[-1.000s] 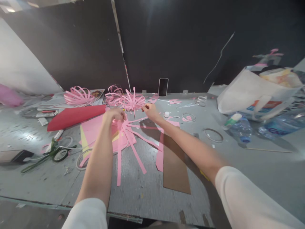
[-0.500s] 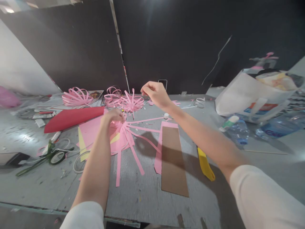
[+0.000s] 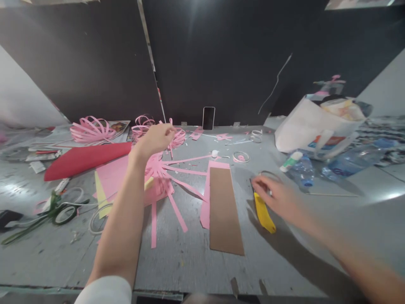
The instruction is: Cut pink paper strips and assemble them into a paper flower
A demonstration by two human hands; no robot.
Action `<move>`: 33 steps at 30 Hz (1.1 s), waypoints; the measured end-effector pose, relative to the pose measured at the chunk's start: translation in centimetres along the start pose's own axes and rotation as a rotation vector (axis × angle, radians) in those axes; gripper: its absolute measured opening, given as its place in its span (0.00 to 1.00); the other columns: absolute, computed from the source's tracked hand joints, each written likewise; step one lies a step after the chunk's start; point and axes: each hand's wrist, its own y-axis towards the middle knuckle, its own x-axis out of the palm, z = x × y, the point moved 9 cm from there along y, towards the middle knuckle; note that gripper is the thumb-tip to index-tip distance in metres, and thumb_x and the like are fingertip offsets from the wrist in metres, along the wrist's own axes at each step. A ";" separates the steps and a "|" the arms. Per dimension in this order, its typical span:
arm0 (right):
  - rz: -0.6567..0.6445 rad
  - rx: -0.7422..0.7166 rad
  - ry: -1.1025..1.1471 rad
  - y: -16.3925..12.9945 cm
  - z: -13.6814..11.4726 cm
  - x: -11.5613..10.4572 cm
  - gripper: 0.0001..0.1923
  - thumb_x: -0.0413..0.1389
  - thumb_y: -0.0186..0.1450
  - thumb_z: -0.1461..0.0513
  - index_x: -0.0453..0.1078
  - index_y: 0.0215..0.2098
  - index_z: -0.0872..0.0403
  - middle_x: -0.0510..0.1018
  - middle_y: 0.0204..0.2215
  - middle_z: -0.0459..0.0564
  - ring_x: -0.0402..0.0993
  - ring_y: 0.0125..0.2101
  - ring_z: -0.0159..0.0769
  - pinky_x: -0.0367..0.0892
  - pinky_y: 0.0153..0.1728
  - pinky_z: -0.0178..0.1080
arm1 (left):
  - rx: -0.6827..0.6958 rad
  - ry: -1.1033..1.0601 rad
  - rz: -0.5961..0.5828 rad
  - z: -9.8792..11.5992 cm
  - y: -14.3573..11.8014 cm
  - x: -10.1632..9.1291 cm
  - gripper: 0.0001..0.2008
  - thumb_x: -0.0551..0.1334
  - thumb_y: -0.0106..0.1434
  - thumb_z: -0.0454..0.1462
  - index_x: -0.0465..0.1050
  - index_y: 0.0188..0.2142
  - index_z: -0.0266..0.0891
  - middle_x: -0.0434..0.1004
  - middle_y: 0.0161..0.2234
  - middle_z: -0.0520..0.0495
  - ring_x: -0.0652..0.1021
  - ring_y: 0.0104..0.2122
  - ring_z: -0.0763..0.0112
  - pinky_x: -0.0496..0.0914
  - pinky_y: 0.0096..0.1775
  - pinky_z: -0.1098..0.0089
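Observation:
My left hand is raised above a starburst of pink paper strips, its fingers curled together. Whether anything is between them is hidden. Over on the right, my right hand is low over the table at the dark upper end of a yellow-handled tool that looks like a cutter. Its fingers are bent together and slightly blurred; what they hold, if anything, I cannot make out. Between the hands, a brown cardboard strip lies on pink paper. Several paper strips fan out toward it.
Rolled red paper and pink loop bundles lie at left, with green-handled scissors nearer. A phone leans on the black wall. A white bag, plastic bottles, a glue stick and a tape roll are at right.
My right hand has come down and right, from above the strips to the yellow tool. My left hand has lifted off the strips' centre. The view has shifted slightly.

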 end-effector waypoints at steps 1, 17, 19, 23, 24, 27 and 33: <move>-0.025 0.053 0.014 -2.2 0.9 0.9 0.12 0.51 0.75 0.49 0.76 0.44 0.39 0.84 0.36 0.54 0.81 0.33 0.52 0.75 0.31 0.51 | 0.060 -0.041 -0.008 2.6 -0.3 0.6 0.19 0.53 0.73 0.38 0.80 0.54 0.38 0.84 0.51 0.43 0.81 0.47 0.60 0.72 0.53 0.64; -0.016 0.137 -0.286 -8.6 0.2 4.6 0.28 0.43 0.77 0.57 0.67 0.72 0.52 0.79 0.40 0.59 0.77 0.37 0.53 0.71 0.40 0.52 | 0.415 -0.061 -0.206 14.2 -15.5 22.4 0.20 0.56 0.75 0.45 0.73 0.63 0.49 0.60 0.73 0.33 0.57 0.74 0.32 0.51 0.69 0.25; 0.002 0.141 -0.265 -8.8 0.4 4.5 0.27 0.43 0.77 0.58 0.72 0.68 0.51 0.79 0.40 0.60 0.77 0.38 0.53 0.71 0.39 0.51 | 0.422 -0.071 -0.194 14.1 -15.3 22.0 0.19 0.57 0.74 0.43 0.73 0.61 0.49 0.62 0.72 0.34 0.59 0.73 0.34 0.52 0.69 0.25; 0.045 0.153 -0.179 -8.9 0.7 4.2 0.23 0.45 0.76 0.58 0.76 0.61 0.51 0.80 0.38 0.58 0.79 0.40 0.52 0.71 0.41 0.49 | 0.427 -0.086 -0.191 14.2 -15.1 21.9 0.18 0.58 0.73 0.42 0.73 0.60 0.48 0.65 0.70 0.35 0.60 0.72 0.36 0.52 0.70 0.26; 0.055 0.159 -0.160 -8.9 0.7 4.1 0.23 0.45 0.76 0.58 0.76 0.60 0.50 0.80 0.38 0.58 0.79 0.39 0.51 0.71 0.41 0.48 | 0.429 -0.090 -0.196 14.2 -15.1 21.9 0.18 0.58 0.73 0.42 0.74 0.60 0.48 0.65 0.70 0.35 0.61 0.72 0.36 0.52 0.70 0.27; 0.076 0.179 -0.098 -8.9 0.7 3.8 0.21 0.45 0.76 0.58 0.76 0.60 0.49 0.82 0.38 0.57 0.81 0.40 0.50 0.72 0.42 0.48 | 0.425 -0.098 -0.203 14.2 -15.2 21.8 0.16 0.58 0.73 0.42 0.75 0.57 0.49 0.65 0.70 0.36 0.62 0.72 0.38 0.54 0.69 0.28; 0.075 0.193 -0.038 -8.9 0.8 3.9 0.20 0.46 0.77 0.57 0.72 0.61 0.51 0.83 0.43 0.58 0.81 0.43 0.51 0.72 0.44 0.48 | 0.394 -0.097 -0.194 14.2 -15.1 21.6 0.16 0.61 0.71 0.45 0.76 0.55 0.45 0.67 0.67 0.34 0.61 0.70 0.33 0.53 0.67 0.23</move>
